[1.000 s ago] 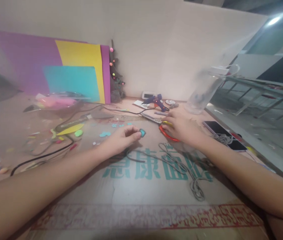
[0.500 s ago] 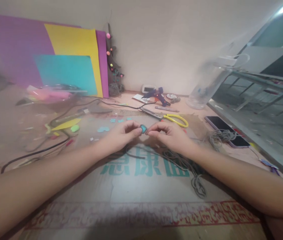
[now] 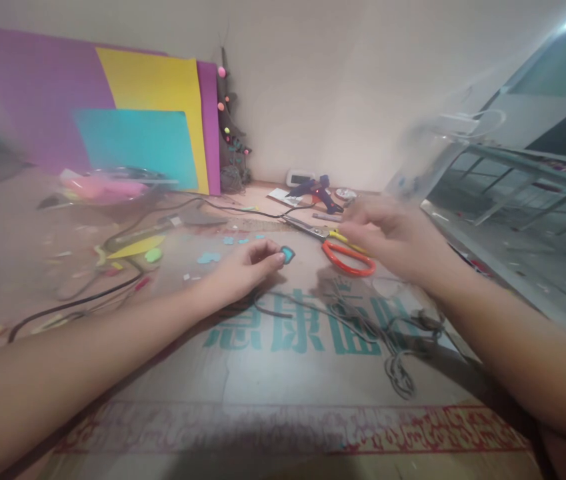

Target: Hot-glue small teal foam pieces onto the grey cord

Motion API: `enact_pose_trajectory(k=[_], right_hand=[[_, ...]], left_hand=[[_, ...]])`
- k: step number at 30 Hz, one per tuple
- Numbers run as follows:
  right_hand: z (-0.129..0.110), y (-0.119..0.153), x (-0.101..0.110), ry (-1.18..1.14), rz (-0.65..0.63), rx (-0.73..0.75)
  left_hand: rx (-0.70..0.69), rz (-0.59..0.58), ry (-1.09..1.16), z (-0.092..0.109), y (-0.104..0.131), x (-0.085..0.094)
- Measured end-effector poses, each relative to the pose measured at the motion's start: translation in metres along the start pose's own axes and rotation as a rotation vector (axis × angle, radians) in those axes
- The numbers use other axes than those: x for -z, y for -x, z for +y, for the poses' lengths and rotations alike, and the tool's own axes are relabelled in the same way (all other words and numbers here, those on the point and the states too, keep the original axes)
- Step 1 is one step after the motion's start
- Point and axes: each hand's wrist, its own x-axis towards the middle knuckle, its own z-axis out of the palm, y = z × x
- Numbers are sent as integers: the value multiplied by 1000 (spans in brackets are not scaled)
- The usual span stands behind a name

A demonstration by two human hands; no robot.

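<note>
My left hand [image 3: 257,262] pinches a small teal piece with a dark grey cord-like edging [image 3: 287,255] between thumb and fingertips, low over the printed board. My right hand [image 3: 393,237] hovers over the yellow handle of the scissors, blurred by motion, with thumb and forefinger apart and nothing visible in them. The scissors [image 3: 349,259] lie with one red-orange and one yellow handle, blades pointing to the back left. Behind them lies a dark blue glue gun [image 3: 323,193]. Loose grey cord [image 3: 363,327] trails over the board between my forearms.
Teal cut-outs [image 3: 209,257], a yellow scrap [image 3: 137,247] and a light green piece [image 3: 153,255] lie left of my left hand. A black cable [image 3: 63,308] crosses the left side. Coloured sheets [image 3: 137,147] lean at the back left; a clear plastic container [image 3: 417,167] stands back right.
My right hand has let go of the teal piece and moved right and upward, uncovering the scissors' red-orange handle. My left hand stays in place, still pinching the piece.
</note>
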Motion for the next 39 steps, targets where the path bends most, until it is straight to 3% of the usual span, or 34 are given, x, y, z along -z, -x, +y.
enact_pose_trajectory(k=[2, 9, 13, 25, 32, 39], right_hand=[[-2, 2, -7, 23, -103, 15], [7, 17, -57, -194, -110, -169], [7, 22, -70, -243, -155, -211], [5, 28, -75, -384, -118, -260], [6, 28, -73, -390, -138, -226], [12, 30, -75, -400, -141, -252]], left_hand=[[-35, 10, -41, 1, 1, -1], [-122, 47, -174, 4, 5, -3], [-168, 62, -248, 5, 7, -3], [-233, 84, -477, 7, 10, -5], [-228, 54, -461, 6, 8, -5], [-135, 41, -353, 5, 5, -4]])
